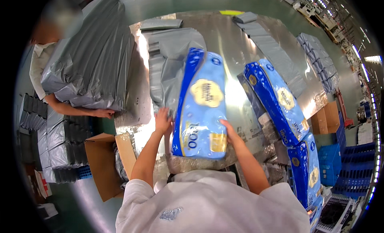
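A large blue plastic-wrapped pack (203, 109) of what looks like tissue paper lies lengthwise on the metal table in front of me, its far end resting over a stack of grey plastic bags (176, 45). My right hand (231, 133) grips the pack's right edge near its close end, fingers partly hidden beside it. My left hand (163, 121) is just left of the pack, fingers stretched out and touching the near part of the grey bags. A second blue pack (276, 99) lies tilted to the right, and a third blue pack (306, 167) is nearer me beyond the table's right side.
On the left, a co-worker's arm (76, 109) reaches round a tall grey bundle (90, 61). Below it stand a cardboard box (104, 165) and more grey bundles (60, 141). A strip of grey bags (272, 49) lies at the far right. Another carton (326, 119) stands beside the table.
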Action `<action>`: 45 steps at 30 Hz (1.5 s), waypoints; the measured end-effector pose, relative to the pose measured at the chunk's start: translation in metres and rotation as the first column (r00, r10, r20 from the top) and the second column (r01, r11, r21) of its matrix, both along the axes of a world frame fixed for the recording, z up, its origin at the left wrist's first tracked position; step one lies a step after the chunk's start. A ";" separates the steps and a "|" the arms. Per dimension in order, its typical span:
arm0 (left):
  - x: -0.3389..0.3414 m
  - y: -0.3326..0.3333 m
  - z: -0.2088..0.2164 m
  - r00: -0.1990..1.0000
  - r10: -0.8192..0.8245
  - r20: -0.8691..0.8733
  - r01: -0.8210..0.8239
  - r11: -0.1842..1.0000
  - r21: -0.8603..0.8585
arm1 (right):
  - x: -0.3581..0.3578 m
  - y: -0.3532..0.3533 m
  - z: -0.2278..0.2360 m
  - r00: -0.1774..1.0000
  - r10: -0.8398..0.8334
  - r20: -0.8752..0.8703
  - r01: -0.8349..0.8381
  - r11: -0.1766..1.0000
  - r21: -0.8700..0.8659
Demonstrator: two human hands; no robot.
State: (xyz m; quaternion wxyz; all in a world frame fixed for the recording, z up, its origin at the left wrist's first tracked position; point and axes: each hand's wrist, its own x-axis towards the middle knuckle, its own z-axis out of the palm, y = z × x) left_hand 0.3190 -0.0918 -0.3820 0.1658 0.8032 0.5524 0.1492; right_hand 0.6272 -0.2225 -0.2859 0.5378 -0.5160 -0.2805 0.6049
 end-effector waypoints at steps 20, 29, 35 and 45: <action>0.029 -0.259 0.046 0.487 0.689 0.537 0.282 0.458 -0.843 | -0.027 -0.157 -0.021 0.998 -0.018 0.058 0.041 0.899 -0.436; 0.035 -0.237 0.178 0.260 0.555 0.790 0.000 0.819 -0.574 | -0.080 -0.124 0.090 0.966 -0.254 0.050 0.254 0.967 0.007; 0.029 -0.234 0.200 0.173 0.609 0.774 -0.004 0.787 -0.617 | -0.090 -0.122 0.096 0.965 -0.246 -0.091 0.251 0.967 0.051; 0.030 -0.228 0.202 -0.046 0.697 0.715 0.025 0.716 -0.697 | -0.090 -0.122 0.101 0.970 -0.224 -0.093 0.231 0.971 0.063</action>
